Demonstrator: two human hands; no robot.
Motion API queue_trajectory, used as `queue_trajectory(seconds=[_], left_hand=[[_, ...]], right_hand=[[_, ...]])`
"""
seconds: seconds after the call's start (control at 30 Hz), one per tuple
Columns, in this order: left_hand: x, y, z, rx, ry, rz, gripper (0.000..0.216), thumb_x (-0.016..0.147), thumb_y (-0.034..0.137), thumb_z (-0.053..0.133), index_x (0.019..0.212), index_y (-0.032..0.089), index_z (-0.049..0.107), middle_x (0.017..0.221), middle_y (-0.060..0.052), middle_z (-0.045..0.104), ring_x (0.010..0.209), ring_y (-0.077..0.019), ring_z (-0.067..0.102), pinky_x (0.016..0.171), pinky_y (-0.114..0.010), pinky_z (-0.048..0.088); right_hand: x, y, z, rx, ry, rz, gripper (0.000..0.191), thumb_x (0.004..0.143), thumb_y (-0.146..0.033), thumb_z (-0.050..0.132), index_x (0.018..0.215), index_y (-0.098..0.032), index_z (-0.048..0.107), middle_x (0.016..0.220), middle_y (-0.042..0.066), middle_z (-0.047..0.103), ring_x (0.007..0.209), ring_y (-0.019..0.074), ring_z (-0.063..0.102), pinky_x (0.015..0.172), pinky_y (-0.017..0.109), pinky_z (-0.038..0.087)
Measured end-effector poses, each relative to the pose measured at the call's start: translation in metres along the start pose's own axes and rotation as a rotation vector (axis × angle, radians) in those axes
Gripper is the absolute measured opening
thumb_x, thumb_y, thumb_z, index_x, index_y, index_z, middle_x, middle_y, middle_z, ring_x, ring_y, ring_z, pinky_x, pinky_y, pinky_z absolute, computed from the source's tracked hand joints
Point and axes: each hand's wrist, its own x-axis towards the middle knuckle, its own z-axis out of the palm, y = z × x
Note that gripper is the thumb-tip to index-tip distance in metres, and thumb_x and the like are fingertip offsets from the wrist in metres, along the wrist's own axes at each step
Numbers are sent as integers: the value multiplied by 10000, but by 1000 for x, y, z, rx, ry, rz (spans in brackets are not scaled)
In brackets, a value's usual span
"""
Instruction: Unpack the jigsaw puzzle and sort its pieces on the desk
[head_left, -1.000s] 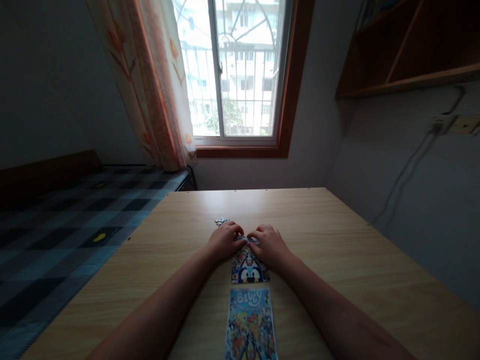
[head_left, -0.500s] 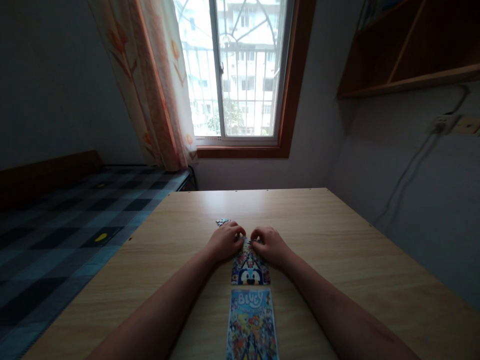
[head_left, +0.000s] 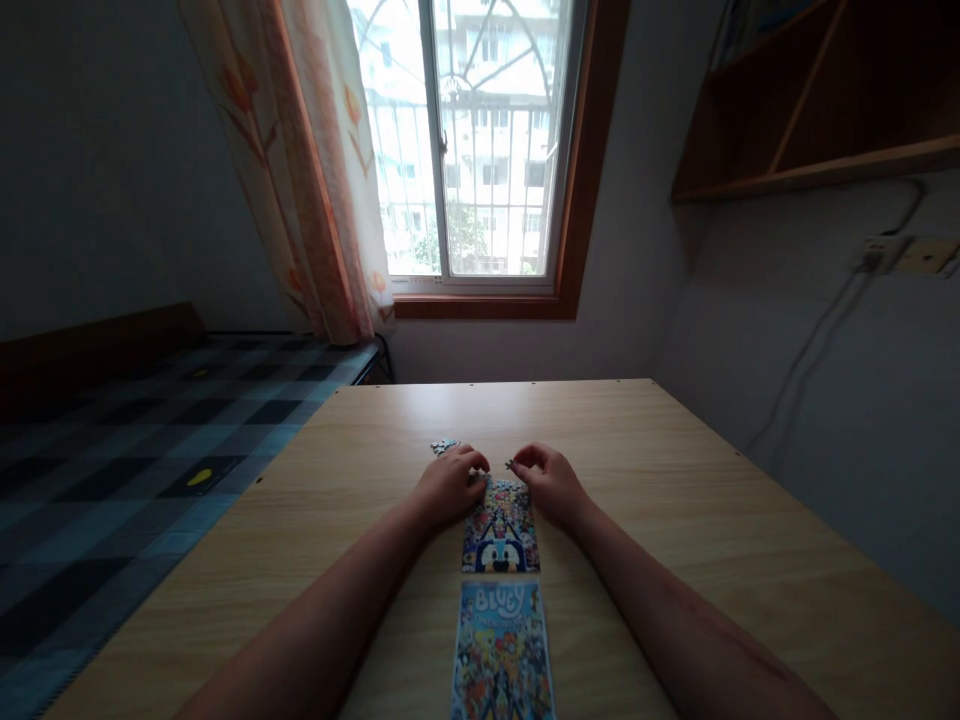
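A partly built jigsaw puzzle [head_left: 501,530] lies flat on the table, a blue cartoon dog face at its near edge and an uneven far edge. My left hand [head_left: 452,484] rests at its upper left corner, fingers curled against the edge; its fingertips are partly hidden. Just beyond the puzzle's far right side, my right hand [head_left: 551,484] pinches a small puzzle piece [head_left: 509,464] between thumb and forefinger, apart from the puzzle. Several loose pieces [head_left: 444,446] lie in a small pile behind my left hand. Nearer me is a printed "Bluey" reference picture [head_left: 502,645].
The light wooden table [head_left: 360,450] reaches toward a window [head_left: 495,150] with an orange-flowered curtain [head_left: 300,200]. On the left stands a bed with a checked cover [head_left: 187,430]. A wall shelf [head_left: 817,160] and a socket with a cord [head_left: 877,255] are on the right.
My right hand has drawn back slightly up and right from the puzzle's far edge, a piece now showing in its fingertips. My left hand stays almost in place.
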Motion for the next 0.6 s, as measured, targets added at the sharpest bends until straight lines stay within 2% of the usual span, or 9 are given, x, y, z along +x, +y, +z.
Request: queue_trajectory(seconds=[0.2,0.37,0.6], left_hand=[[3,-6,0,-95,-20,-35,173,745,209,614,896,197,698,884,-37,678,839,-201,605,760,-303,457],[5,-14,1,-356,-74,-141,157,731,251,606,840,184,699,785,-9,684,668,-155,568,623,-264,425],[7,-19,-2,-610,-13,-169,152,706,310,653,747,165,676,747,-13,683,736,-163,595,708,-276,461]], right_hand=[[-6,-12,0,-115,-77,-44,100,790,-251,658,835,-203,733,779,23,723,772,177,649,734,277,486],[-7,-12,3,-180,-128,-82,121,779,-189,641,836,-218,743,802,31,734,774,179,658,700,264,514],[-6,-12,3,-197,-136,-83,116,783,-195,650,842,-214,748,789,32,734,733,168,658,702,266,533]])
